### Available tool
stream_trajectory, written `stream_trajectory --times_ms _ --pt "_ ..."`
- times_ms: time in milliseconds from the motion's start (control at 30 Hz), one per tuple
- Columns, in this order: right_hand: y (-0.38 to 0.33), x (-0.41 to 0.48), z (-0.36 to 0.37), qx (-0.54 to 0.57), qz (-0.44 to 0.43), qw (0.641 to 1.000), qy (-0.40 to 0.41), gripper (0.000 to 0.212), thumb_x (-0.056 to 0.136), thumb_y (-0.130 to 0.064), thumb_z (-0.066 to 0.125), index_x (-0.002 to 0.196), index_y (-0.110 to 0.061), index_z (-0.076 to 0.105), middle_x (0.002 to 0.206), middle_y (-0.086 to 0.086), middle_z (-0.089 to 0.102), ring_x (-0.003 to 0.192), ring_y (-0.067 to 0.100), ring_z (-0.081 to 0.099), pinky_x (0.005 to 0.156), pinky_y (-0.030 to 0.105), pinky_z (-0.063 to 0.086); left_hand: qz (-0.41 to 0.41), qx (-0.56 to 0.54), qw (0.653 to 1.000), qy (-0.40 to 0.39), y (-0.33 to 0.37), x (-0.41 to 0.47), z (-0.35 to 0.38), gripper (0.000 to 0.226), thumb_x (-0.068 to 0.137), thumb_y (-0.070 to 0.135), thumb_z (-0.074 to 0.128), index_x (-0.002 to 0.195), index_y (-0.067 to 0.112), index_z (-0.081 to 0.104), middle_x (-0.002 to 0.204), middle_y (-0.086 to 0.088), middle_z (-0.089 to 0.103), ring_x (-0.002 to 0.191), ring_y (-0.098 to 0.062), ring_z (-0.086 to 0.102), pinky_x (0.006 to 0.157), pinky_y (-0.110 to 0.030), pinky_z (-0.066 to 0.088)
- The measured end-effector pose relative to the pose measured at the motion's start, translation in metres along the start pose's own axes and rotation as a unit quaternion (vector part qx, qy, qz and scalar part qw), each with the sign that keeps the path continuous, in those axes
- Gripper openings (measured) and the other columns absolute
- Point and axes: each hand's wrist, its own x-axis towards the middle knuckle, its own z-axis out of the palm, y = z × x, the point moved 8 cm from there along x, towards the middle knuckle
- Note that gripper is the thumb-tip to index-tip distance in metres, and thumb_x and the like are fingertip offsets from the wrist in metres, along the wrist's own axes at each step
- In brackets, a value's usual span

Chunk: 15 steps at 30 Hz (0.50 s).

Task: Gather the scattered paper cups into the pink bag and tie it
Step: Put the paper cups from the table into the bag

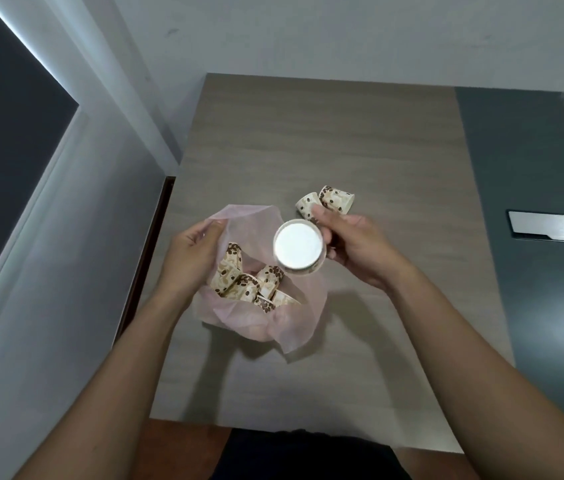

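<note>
A sheer pink bag [291, 327] sits open on the table near its left edge. Inside lie several paper cups [246, 282] printed with brown coffee beans. My left hand [194, 251] pinches the bag's left rim and holds the mouth open. My right hand [353, 244] grips one paper cup [297, 247] above the bag's right rim, its white inside turned toward me. Two more cups [337, 199] lie on their sides on the table just beyond my right hand.
The wooden table [325, 133] butts against a white wall at the back. A dark grey strip with a silver rectangular plate [550, 226] runs along its right side. Left of the table is a gap and a grey wall.
</note>
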Motion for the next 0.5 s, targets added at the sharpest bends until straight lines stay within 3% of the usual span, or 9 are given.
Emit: stream_trajectory --times_ms 100,167,333,433,500 --pt "0.021 -0.008 0.039 -0.066 0.027 0.995 -0.065 0.048 0.098 -0.058 0.076 0.079 -0.014 0.084 0.062 0.005 0.064 0.058 0.013 0.061 0.072 0.021 0.059 0.004 -0.008 1.0 0.021 0.004 0.001 0.002 0.026 0.101 0.057 0.066 0.107 0.044 0.088 0.094 0.018 0.086 0.081 0.006 0.077 0.077 -0.029 0.057" --pt "0.043 -0.007 0.045 -0.093 0.044 0.994 -0.036 0.044 0.103 -0.055 0.071 0.09 -0.015 0.087 0.069 0.006 0.067 0.065 0.014 0.065 0.085 0.032 0.059 0.002 -0.013 0.999 0.039 0.006 -0.001 0.0 0.022 0.1 0.056 0.068 0.103 0.049 0.088 0.098 0.022 0.086 0.086 0.01 0.077 0.081 -0.028 0.058" --pt "0.086 0.002 0.034 -0.051 0.075 0.992 0.093 0.035 0.109 -0.039 0.066 0.091 -0.018 0.089 0.084 0.012 0.078 0.079 0.016 0.07 0.088 0.036 0.062 0.018 -0.012 0.999 0.031 0.009 -0.01 -0.001 0.027 0.104 0.053 0.063 0.115 0.045 0.087 0.094 0.014 0.087 0.082 0.002 0.079 0.073 -0.025 0.056" --pt "0.097 0.004 0.03 -0.066 0.075 0.986 0.13 0.028 0.109 -0.027 0.062 0.098 -0.02 0.087 0.108 0.018 0.083 0.09 0.02 0.074 0.105 0.051 0.062 0.018 -0.02 1.0 0.007 0.009 -0.012 0.005 0.029 0.106 0.048 0.061 0.119 0.042 0.086 0.102 0.012 0.088 0.097 -0.005 0.083 0.082 -0.029 0.061" --pt "0.099 0.005 0.03 -0.08 0.07 0.985 0.133 0.029 0.11 -0.022 0.058 0.103 -0.02 0.086 0.113 0.018 0.083 0.097 0.022 0.077 0.104 0.046 0.063 0.015 -0.02 1.0 -0.001 0.01 -0.012 0.01 0.03 0.108 0.046 0.061 0.119 0.037 0.087 0.102 0.01 0.088 0.1 -0.011 0.082 0.089 -0.034 0.063"
